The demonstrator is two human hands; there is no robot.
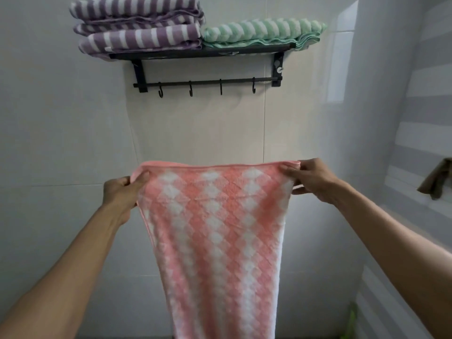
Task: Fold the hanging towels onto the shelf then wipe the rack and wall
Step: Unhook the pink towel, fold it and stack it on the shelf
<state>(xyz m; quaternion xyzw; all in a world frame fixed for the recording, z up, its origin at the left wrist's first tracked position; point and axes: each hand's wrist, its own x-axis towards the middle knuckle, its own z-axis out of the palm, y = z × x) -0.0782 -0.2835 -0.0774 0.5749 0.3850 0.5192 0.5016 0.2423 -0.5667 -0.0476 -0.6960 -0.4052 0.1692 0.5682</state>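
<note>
Pink towel: pink-and-white diamond weave, held up in front of the wall below the rack, top edge stretched level, rest hanging down out of view
Left hand: grip clenched on the towel's upper left corner — fingers curled round the bunched edge
Right hand: grip pinching the upper right corner, thumb on the near face
Rack: black, fixed to the wall above the towel and well apart from it — bar with four hooks, nothing on them
Shelf: top of the rack, carrying folded towels
Purple striped towels: folded, stacked on the shelf's left part
Green striped towel: folded, on the right part, touching the purple stack
Wall: pale glossy tiles
Brown cloth: hanging at the right edge, on the striped side wall
</note>
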